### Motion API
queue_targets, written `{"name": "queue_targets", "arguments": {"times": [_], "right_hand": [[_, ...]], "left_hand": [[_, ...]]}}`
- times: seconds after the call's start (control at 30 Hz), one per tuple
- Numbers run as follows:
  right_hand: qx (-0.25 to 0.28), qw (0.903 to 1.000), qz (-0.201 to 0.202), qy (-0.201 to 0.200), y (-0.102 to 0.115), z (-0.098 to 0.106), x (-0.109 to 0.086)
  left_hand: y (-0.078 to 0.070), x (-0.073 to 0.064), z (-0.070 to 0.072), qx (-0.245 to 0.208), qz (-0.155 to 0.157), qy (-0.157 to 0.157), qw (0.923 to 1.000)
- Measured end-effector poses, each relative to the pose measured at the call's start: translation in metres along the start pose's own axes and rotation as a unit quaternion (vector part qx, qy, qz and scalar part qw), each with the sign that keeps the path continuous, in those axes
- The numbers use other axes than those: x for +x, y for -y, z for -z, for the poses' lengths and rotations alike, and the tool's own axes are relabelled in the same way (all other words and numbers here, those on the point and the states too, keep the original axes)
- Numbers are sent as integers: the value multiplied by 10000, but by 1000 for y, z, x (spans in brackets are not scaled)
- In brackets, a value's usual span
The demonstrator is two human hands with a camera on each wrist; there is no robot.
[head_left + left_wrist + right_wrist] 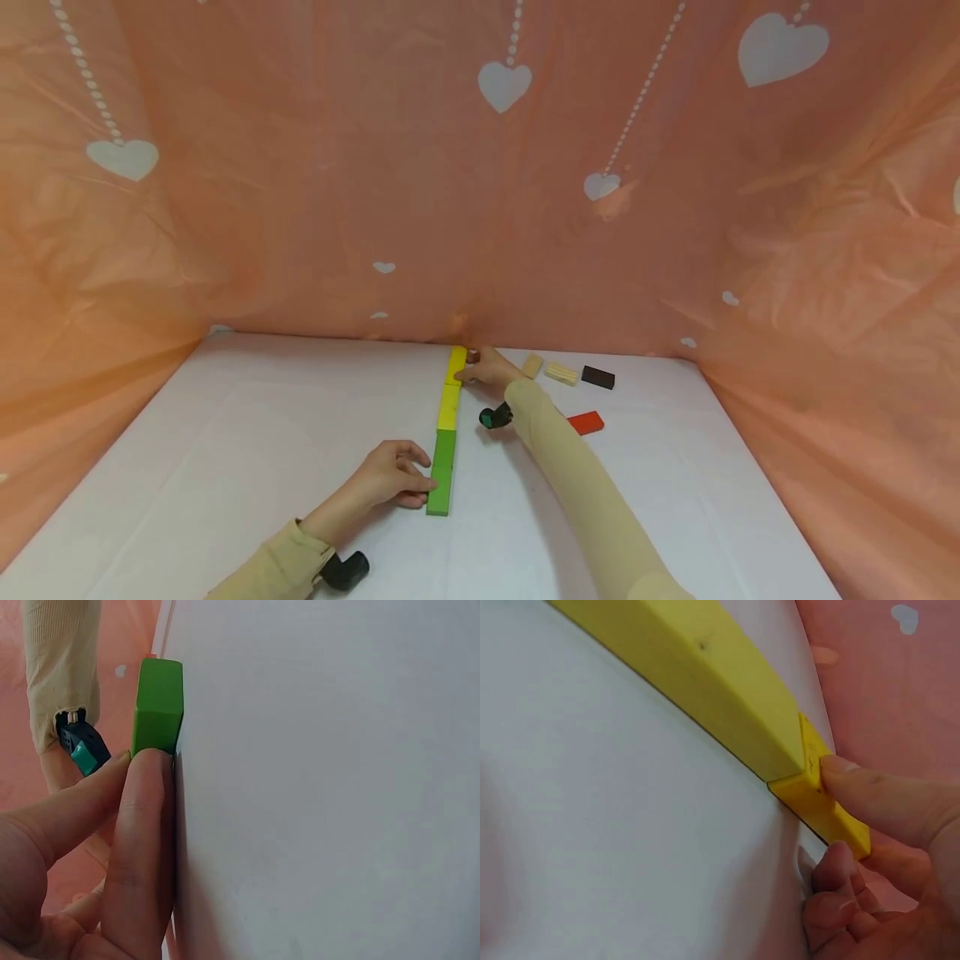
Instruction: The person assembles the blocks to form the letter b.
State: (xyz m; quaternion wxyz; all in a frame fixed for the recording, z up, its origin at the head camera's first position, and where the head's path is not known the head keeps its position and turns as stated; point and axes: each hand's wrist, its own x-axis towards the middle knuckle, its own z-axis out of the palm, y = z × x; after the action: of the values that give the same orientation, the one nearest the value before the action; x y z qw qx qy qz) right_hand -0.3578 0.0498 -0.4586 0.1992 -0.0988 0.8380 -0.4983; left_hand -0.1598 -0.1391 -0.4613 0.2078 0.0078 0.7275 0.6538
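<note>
While the left hand (pixel 390 473) rests on the left of the row of blocks (pixel 446 446), its fingertips touch the near green block (pixel 439 497), slightly spread and not wrapped round it. Beyond these fingers lies the other green block (pixel 446 448), end to end with the first, then the middle yellow block (pixel 447 407). The right hand (pixel 491 371) is at the far end, its thumb and fingers closed on the far yellow block (pixel 816 796), which lies flat against the middle one. Just right of the right fingers are two pale wooden blocks (pixel 561 373), with a dark block (pixel 597 377) farther right. Nearer the person than those fingers, and to their right, lies a red block (pixel 587 422), partly behind the sleeve (pixel 577 475).
</note>
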Motion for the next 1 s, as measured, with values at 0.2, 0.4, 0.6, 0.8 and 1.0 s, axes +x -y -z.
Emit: {"name": "queue_targets", "arguments": {"times": [0.2,0.4,0.6,0.8,1.0], "right_hand": [[-21,10000,-41,3,-1,-1,0],[123,9999,-96,-30,-2,-4,0],[23,9999,18,-96,-2,-5,-1],[509,9987,3,74,0,3,-5],[825,9949,303,492,3,16,-14]], "left_hand": [[1,1,-1,-27,-10,19,10000],[2,0,-1,-8,-8,45,10000],[2,0,1,7,11,38,10000],[0,0,1,19,30,6,10000],[-2,0,1,50,49,24,10000]]}}
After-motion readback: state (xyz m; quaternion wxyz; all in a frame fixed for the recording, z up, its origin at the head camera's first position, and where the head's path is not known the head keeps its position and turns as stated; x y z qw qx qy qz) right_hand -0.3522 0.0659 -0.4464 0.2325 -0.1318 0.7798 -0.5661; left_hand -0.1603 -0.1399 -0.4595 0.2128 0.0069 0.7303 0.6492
